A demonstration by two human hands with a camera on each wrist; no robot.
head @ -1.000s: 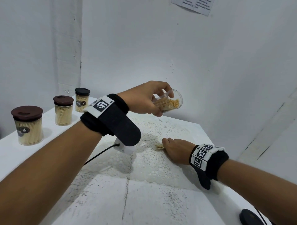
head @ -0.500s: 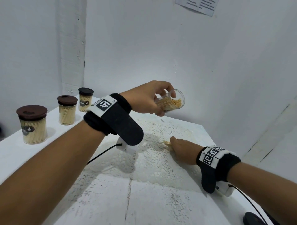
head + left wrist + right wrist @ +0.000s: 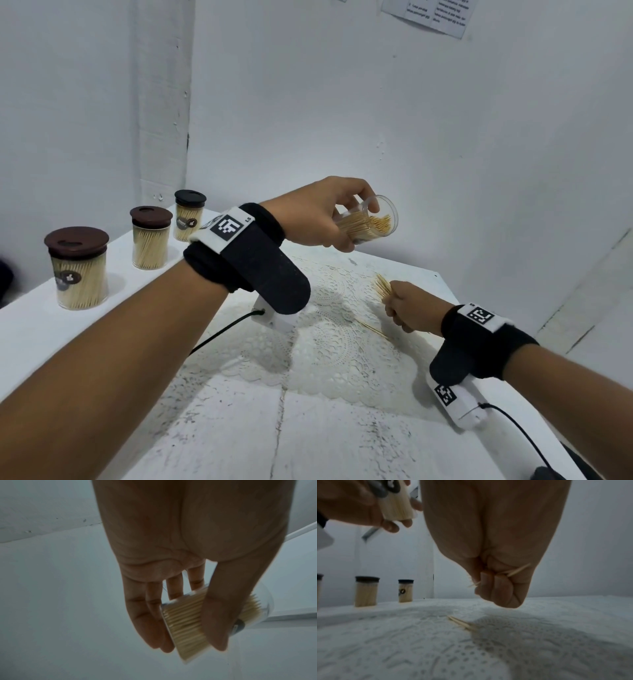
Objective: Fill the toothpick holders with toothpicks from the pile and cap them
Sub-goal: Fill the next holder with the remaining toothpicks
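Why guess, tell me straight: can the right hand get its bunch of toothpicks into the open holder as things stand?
Probably yes. The left hand holds the holder tilted, mouth toward the right hand and uncapped. Nothing lies between it and the bunch of toothpicks. The holder already looks fairly full.

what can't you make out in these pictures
- How many toothpicks the right hand holds: head and right wrist views, curled fingers cover the bundle.
- Wall notice text: head view, too small, cut by the top edge.
- Holder fill level: left wrist view, blurred, left hand covers it.
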